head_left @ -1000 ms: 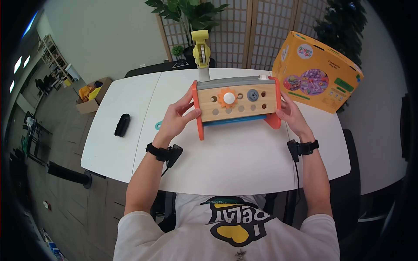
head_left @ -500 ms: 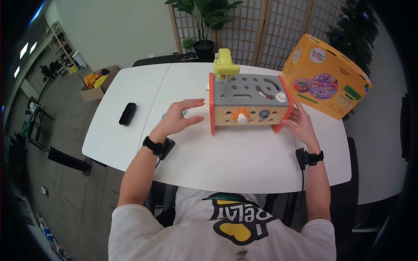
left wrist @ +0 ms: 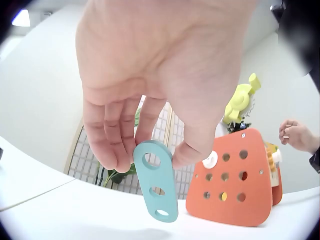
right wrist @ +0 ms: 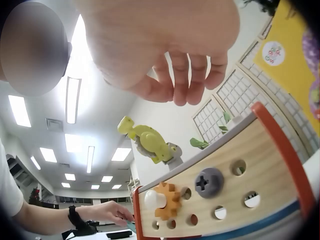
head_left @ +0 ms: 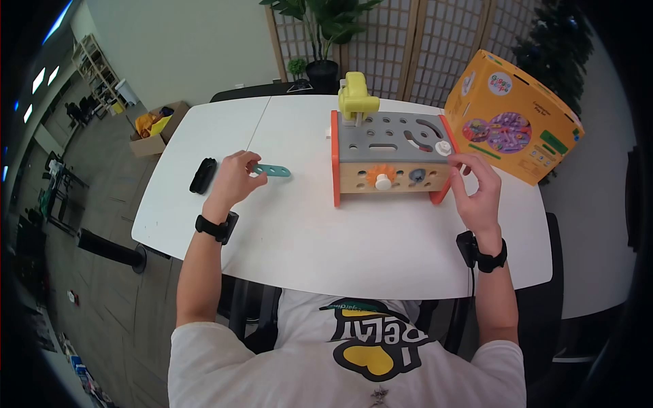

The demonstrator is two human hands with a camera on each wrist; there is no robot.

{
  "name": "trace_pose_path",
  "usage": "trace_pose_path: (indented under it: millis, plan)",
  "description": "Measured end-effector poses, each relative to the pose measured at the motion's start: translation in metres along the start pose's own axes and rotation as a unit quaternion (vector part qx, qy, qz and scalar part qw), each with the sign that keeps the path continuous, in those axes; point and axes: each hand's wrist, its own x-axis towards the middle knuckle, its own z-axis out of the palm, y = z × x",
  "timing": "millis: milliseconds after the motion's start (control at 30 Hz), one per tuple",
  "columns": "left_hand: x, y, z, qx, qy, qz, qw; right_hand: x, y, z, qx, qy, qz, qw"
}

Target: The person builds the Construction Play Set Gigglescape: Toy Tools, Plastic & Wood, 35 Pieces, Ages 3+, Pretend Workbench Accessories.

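Observation:
My left hand (head_left: 235, 180) pinches one end of a teal strip with holes (left wrist: 155, 182) between thumb and fingertips. In the left wrist view the strip hangs tilted above the tabletop. A toy workbench (head_left: 371, 129) stands on the table, with a grey top, wooden front and red-orange end panels. A yellow tool-shaped piece (head_left: 357, 98) rises at its back left. On the front sit an orange gear (left wrist: 271, 159) and a grey cross-slot screw (right wrist: 209, 183). My right hand (head_left: 481, 194) is by the right end, fingers loosely bent, fingertips close to a white knob (head_left: 443, 147).
A large orange-yellow box (head_left: 476, 102) leans at the table's right back. Left of my left hand lies a black case (head_left: 203, 175) on the white table (head_left: 326, 245). An open cardboard box (head_left: 149, 145) is on the floor beyond the left edge.
The workbench went from tilted up between both hands to standing on the table. My left hand let go, moved left and picked up the teal strip. The right hand came off its end panel.

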Motion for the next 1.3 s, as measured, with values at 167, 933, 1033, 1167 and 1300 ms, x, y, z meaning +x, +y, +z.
trace_pose_path:
  millis: [167,933,1033,1167,1300]
  plan:
    - [-0.006,0.034,-0.024,-0.209,0.026,0.03,0.977,0.004,-0.017,0.018,0.015,-0.054,-0.077,0.995]
    - [0.029,0.056,0.002,-0.146,-0.011,0.127,0.981,0.018,-0.019,0.076,0.001,-0.166,-0.119,0.979]
    - [0.02,-0.028,-0.006,0.033,0.039,0.022,0.998,0.014,-0.023,0.069,0.003,-0.155,-0.11,0.982]
    - [-0.015,-0.128,-0.016,0.211,0.087,-0.208,0.951,0.011,-0.027,0.061,0.024,-0.125,-0.119,0.985]
    - [-0.036,-0.16,-0.033,0.146,0.032,-0.268,0.952,0.01,-0.033,0.065,0.052,-0.101,-0.16,0.981]
